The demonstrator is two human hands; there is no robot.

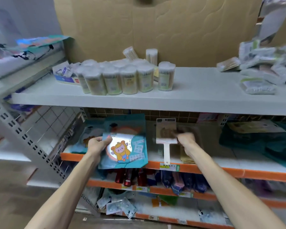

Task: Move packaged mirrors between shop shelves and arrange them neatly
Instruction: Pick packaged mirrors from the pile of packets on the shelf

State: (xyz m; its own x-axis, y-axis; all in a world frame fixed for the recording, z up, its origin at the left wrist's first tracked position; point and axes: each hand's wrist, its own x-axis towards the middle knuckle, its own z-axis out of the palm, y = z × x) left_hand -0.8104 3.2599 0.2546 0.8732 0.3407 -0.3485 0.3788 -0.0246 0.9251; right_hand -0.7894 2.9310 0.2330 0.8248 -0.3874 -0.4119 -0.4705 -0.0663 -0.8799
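Observation:
My left hand (97, 145) grips the left edge of a teal packaged mirror (125, 151) with a yellow cartoon figure, held in front of the orange-edged shelf (205, 169). Behind it another teal package (125, 123) leans at the back of that shelf. My right hand (186, 138) pinches the right side of a white-framed hand mirror (166, 134) in clear wrap, upright with its handle pointing down over the shelf edge. A blurred clear pack sits just behind my right hand.
The white upper shelf (196, 90) carries cotton-swab tubs (127, 78), a small box (64, 76) and stacked packets (264, 70) at right. Green packages (257, 139) lie on the middle shelf's right. Red bottles (130, 177) and pouches fill lower shelves. A perforated metal upright (28, 139) stands at left.

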